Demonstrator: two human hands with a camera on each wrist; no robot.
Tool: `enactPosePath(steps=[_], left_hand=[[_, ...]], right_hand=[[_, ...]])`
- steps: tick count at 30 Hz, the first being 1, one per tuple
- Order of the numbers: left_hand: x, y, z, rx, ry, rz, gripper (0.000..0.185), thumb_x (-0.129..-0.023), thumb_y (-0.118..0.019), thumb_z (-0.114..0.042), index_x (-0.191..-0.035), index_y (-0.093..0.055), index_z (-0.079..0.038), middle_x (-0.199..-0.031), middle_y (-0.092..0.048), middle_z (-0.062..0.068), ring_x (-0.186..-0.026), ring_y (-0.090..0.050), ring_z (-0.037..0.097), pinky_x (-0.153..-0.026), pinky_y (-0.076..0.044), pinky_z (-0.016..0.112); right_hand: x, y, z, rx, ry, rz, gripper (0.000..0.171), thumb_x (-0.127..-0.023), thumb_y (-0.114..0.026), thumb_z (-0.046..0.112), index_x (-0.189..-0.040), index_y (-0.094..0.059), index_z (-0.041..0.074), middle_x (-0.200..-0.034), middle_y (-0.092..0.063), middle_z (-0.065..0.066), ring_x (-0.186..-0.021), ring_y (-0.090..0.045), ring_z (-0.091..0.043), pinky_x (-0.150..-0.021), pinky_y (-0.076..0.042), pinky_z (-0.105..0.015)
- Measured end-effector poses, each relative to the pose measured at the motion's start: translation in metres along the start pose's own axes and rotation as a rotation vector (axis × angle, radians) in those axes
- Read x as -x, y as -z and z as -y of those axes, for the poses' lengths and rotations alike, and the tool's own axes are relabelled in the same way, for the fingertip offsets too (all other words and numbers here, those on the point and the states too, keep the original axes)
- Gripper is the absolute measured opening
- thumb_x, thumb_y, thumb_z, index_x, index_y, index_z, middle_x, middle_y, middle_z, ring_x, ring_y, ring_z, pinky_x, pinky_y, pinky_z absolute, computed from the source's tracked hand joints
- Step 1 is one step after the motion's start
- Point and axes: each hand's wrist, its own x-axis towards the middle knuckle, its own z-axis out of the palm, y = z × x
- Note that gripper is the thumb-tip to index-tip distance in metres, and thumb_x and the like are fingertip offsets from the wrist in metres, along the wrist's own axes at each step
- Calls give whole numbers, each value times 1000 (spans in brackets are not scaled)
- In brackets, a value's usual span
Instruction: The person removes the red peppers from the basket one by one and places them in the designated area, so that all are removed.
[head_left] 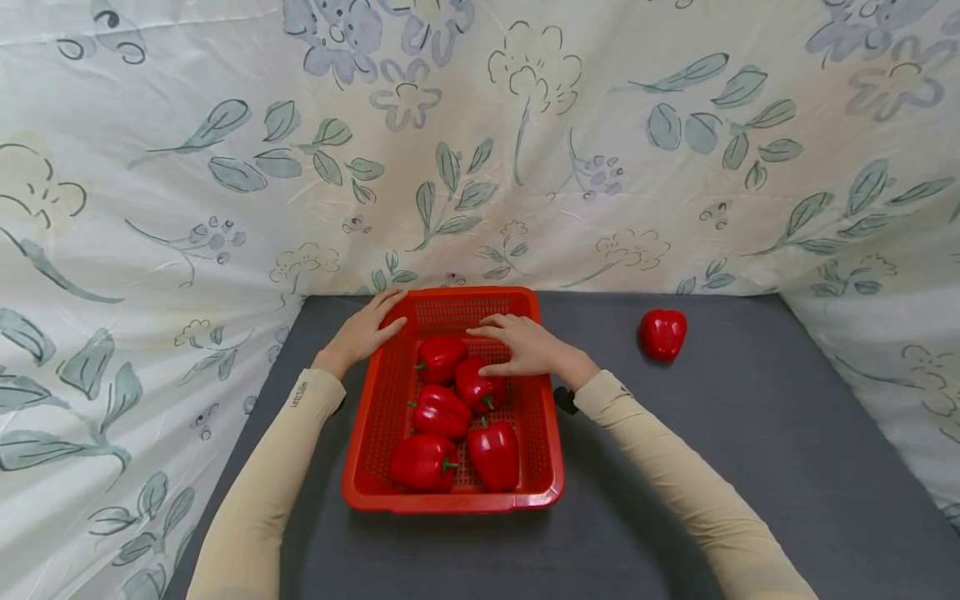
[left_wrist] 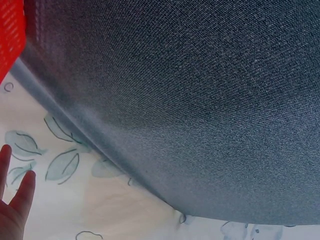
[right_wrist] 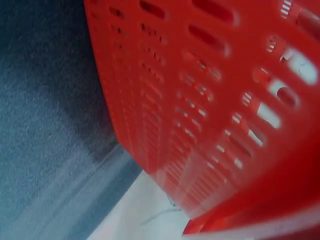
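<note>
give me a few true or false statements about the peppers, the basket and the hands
1. Five red peppers lie in the red basket. True.
2. A sixth pepper sits on the grey table, right of the basket. True.
3. The left hand lifts a pepper. False: it rests on the basket's far left corner.
4. The right hand is outside the basket. False: it reaches in, over the far peppers.
5. The basket is blue. False: red.

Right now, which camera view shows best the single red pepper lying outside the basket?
The head view: the lone pepper sits whole on the grey table, right of the red basket. Neither wrist view shows that pepper.
</note>
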Motion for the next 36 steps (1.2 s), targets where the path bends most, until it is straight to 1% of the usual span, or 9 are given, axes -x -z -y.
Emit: enactPosePath(steps=[6,14,23,31,36], left_hand=[[-1,0,0,1,-3,-1,60,-96,-43,-39,-149,-20,-24,-154,-17,4,-136,-28,32,-106,-27,55],[-2,0,-1,3,1,0,60,-96,-43,-39,-149,-21,-23,-154,-17,4,-136,-29,33,-106,-27,55],[0,-1,0,1,2,4,60,-96,-43,-39,-149,-19,-25,-154,-17,4,-136,-29,34,-106,-27,56],[-1,0,0,8,7,4,60,-96,-43,-39,-149,-21,-23,-154,-17,4,-136,-29,33,-107,-26,55],[0,0,0,8,10,8,60,-96,-42,-40,-149,-20,-24,-154,-17,4,-135,-30,33,-106,-27,56]], right_hand=[[-1,-3,8,-8,15,38,70,-80,-64,52,-139,-44,20,-138,-44,-8,-123,-43,-24,-104,-33,-49],[-4,-14,10,8,34,70,68,-79,-63,54,-137,-47,23,-136,-46,-5,-120,-45,-21,-101,-37,-45],[-4,-20,16,21,9,102,66,-77,-63,56,-135,-48,26,-131,-49,-1,-115,-47,-17,-97,-39,-39],[-5,-23,17,36,-5,121,68,-75,-66,57,-134,-50,27,-132,-49,-1,-117,-47,-17,-99,-37,-41],[-5,-25,16,49,-4,123,66,-76,-66,55,-133,-50,27,-133,-49,-1,-117,-47,-17,-99,-36,-41]])
